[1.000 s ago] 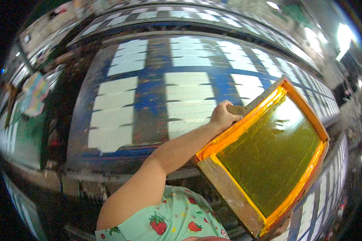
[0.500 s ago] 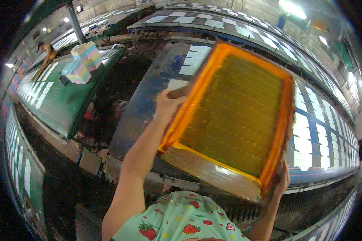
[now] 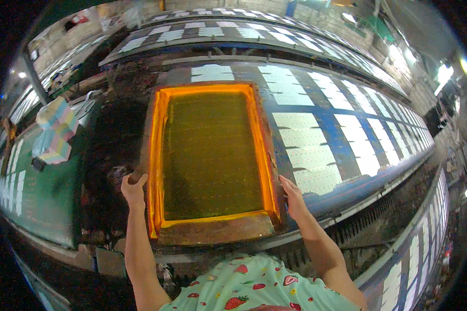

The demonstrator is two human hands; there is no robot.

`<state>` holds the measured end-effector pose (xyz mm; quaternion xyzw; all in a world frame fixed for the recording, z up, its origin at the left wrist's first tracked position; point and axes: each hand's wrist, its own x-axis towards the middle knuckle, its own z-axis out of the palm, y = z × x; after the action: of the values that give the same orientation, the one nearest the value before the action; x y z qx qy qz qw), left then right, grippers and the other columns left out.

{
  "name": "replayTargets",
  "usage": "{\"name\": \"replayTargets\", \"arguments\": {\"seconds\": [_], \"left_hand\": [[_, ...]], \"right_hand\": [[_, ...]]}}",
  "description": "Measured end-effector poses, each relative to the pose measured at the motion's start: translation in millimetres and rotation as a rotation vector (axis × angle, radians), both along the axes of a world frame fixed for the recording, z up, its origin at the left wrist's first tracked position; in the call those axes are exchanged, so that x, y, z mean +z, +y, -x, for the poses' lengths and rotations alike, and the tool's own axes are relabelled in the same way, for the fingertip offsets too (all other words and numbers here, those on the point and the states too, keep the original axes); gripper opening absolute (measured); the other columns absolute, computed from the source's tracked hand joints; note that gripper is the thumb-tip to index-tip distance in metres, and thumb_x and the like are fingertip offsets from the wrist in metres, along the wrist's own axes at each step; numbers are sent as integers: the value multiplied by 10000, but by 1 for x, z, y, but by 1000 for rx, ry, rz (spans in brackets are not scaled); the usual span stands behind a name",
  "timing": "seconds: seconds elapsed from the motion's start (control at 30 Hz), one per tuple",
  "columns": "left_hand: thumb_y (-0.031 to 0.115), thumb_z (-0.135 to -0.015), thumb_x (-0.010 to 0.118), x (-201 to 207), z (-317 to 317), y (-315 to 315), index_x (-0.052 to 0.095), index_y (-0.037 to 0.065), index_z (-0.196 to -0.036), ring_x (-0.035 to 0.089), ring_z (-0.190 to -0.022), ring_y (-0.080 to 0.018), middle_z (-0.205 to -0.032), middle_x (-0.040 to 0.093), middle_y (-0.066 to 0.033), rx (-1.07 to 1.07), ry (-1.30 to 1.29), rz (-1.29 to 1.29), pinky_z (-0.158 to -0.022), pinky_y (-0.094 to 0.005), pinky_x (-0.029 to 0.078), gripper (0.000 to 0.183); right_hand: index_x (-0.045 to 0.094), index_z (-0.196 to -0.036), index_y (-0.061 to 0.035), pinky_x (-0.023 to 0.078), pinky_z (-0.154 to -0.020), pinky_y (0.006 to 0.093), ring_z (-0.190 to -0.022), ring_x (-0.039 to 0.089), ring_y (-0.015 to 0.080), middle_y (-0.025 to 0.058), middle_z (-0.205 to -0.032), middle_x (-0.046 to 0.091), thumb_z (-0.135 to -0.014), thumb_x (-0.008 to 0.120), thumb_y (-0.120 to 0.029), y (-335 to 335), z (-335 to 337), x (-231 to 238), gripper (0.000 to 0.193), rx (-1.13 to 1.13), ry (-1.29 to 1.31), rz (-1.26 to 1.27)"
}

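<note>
A screen printing frame (image 3: 213, 155) lies in front of me at the near left end of a long blue table, its long sides running away from me. Orange-yellow colour coats the inner borders around its dark olive mesh, and a bare brownish strip forms the near side. My left hand (image 3: 134, 191) is closed on the lower left side, thumb near the rim. On the opposite side, my right hand (image 3: 294, 197) grips the lower right edge, its fingertips partly hidden. White cut sheets (image 3: 306, 150) with small dots lie on the table just right of the frame.
The blue table (image 3: 324, 127) runs far to the right with several rows of white pieces. At left, a green table (image 3: 52, 194) carries stacked pastel blocks (image 3: 57, 127); a dark gap separates the tables. Further long tables (image 3: 192, 39) stand behind, and another (image 3: 399, 274) at lower right.
The frame has gone from tilted and raised to lower and nearly straight before me. Both hands have stayed on its sides. My view has turned to the right.
</note>
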<state>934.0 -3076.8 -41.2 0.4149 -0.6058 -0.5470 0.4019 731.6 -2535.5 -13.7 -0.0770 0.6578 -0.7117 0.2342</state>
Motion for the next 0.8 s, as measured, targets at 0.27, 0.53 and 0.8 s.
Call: {"name": "replayTargets", "arguments": {"seconds": [0.27,0.53,0.8], "left_hand": [[100,-891,944,-12,2,30,694,-4,-1215,667,-1024,-207,-1142,729,-75,-24,-164,-25,-924,-375,545,422],[112,-893,947,-20,1,44,698,-8,-1219,676,-1047,-224,-1164,727,-85,-19,-176,34,-954,-398,549,428],[127,-883,957,-35,4,31,706,-18,-1236,676,-1056,-215,-1164,732,-88,-69,-89,-29,-961,-385,542,457]], "right_hand": [[483,-1672,-5,382,-1263,389,-1508,516,208,90,-1646,573,-1119,659,-393,18,3,-12,699,-55,-8,-8],[458,-1668,42,385,-1267,382,-1485,542,226,134,-1615,593,-1104,685,-370,37,7,-15,734,-30,28,-16],[437,-1677,32,483,-1191,428,-1458,602,294,248,-1593,613,-1065,768,-364,46,20,-15,801,90,191,-468]]}}
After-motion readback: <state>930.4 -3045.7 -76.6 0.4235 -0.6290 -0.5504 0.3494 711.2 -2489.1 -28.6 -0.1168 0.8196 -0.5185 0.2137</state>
